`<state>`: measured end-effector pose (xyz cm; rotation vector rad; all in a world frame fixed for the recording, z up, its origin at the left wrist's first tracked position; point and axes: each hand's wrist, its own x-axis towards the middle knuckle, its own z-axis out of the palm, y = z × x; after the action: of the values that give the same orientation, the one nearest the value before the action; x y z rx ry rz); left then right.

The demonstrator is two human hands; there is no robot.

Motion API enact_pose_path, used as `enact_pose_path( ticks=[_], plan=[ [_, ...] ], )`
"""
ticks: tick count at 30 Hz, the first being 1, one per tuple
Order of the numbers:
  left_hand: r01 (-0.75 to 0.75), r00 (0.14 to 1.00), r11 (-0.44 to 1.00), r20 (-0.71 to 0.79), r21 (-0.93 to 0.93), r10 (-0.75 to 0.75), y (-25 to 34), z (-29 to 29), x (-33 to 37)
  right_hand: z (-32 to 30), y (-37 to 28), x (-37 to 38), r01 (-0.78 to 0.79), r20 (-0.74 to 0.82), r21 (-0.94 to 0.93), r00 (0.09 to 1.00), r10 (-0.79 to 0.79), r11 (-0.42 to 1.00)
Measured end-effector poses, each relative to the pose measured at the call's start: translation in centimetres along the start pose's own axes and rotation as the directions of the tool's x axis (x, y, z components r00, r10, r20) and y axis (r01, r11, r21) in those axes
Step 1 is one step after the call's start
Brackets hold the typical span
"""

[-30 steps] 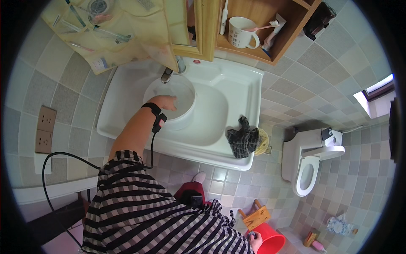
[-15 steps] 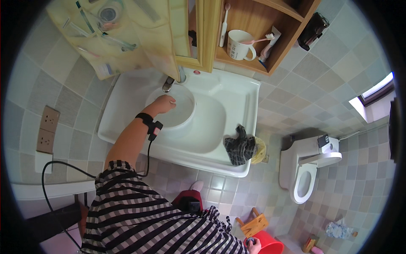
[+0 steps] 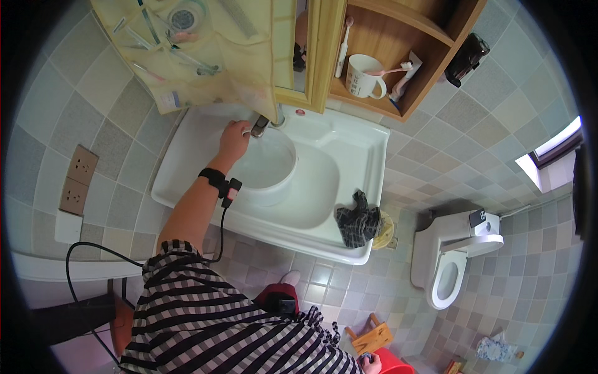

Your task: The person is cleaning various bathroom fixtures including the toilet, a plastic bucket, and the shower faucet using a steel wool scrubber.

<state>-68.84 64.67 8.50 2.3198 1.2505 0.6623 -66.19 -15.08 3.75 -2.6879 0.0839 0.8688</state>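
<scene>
My left hand [image 3: 234,141], with a black strap and small device [image 3: 230,192] at its wrist, hangs over the back left rim of a round white basin [image 3: 281,187]. Its fingers are curled closed, their tips right beside the metal faucet [image 3: 260,126]; whether they touch it or pinch something is hidden. The basin stands in the left part of the white sink [image 3: 314,193] and appears to hold water. Low at the bottom edge, my right hand [image 3: 372,364] is closed around a small dark object, too little shown to name, next to a red bucket [image 3: 392,363].
Crumpled dark plaid cloth [image 3: 358,219] lies on the sink's right front corner. A wooden stool [image 3: 372,338] stands near the bucket, and a toilet [image 3: 445,280] is at the right. Above hang a yellowish pocket organizer [image 3: 243,75] and a wooden shelf [image 3: 398,62] with a mug [image 3: 360,78].
My left hand has moved from above the basin's middle back and left, to beside the faucet. The view has shifted slightly; my right hand stays by the red bucket.
</scene>
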Motion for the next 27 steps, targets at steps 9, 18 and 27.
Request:
enact_pose_path(
  ticks=[9, 18, 27],
  plan=[
    [-0.056, 0.998, 0.988, -0.023, 0.146, 0.060, -1.7, 2.0, 6.0, -0.5, 0.4, -1.0, -0.017, 0.005, -0.016, 1.000, 0.017, 1.000],
    [-0.096, 0.993, 0.994, -0.079, -0.051, 0.092, -1.5, 1.9, 4.1, 0.2, 0.8, -1.9, -0.070, 0.015, 0.019, 0.997, 0.069, 0.997],
    [-0.112, 0.987, 0.994, -0.116, -0.019, 0.109, -1.6, 1.8, 3.6, -0.6, 0.5, -1.7, -0.036, 0.003, 0.000, 0.999, 0.036, 0.999]
  ],
)
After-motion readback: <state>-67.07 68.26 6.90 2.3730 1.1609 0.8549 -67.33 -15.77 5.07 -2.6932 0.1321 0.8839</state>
